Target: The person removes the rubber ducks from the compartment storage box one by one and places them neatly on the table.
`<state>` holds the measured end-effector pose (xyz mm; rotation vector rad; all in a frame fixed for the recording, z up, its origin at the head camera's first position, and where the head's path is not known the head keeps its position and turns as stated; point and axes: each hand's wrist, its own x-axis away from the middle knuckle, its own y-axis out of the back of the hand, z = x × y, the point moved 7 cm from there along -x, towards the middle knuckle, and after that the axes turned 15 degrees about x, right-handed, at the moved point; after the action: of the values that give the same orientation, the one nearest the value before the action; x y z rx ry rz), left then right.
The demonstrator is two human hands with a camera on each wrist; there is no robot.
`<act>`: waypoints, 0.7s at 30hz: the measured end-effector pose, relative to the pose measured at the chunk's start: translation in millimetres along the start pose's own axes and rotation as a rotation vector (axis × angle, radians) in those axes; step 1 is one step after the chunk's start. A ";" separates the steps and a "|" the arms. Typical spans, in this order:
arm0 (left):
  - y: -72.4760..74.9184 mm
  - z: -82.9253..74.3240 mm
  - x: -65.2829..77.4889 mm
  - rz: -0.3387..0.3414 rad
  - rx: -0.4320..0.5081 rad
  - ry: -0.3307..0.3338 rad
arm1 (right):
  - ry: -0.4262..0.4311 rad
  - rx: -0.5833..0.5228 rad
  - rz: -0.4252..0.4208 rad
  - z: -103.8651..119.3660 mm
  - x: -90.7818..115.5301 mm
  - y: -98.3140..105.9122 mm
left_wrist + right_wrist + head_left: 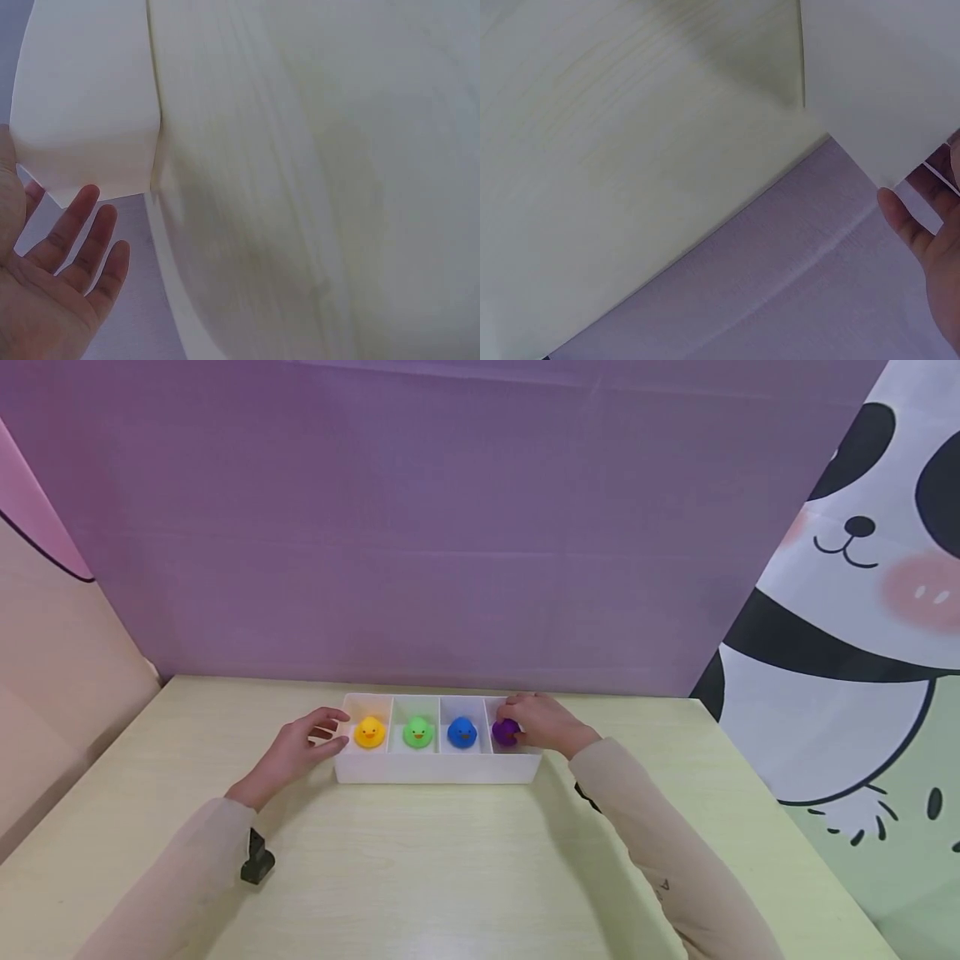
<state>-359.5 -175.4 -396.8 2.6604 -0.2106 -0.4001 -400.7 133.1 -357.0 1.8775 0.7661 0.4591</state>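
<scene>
Near the table's (pixel 435 868) far edge, the right hand (pixel 546 724) pinches the purple duck (pixel 504 733) inside the white box's (pixel 438 768) right end; the left hand (pixel 292 750), fingers loose, is by its left end. Placing or lifting seems underway, needing release or a firm hold next.

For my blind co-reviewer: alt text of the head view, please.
A right hand holds a round purple toy in the rightmost compartment of a white rectangular box. To its left sit a round blue duck, round green duck and round yellow duck; the open left hand is at the box's left end.
</scene>
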 end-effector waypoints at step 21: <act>-0.6 0.7 0.7 0.006 -0.012 0.019 | -0.002 -0.003 -0.025 -9.4 7.1 37.6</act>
<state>-359.0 -175.3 -397.9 2.6505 -0.2095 -0.3733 -390.0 133.5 -319.1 1.8637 0.7863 0.4418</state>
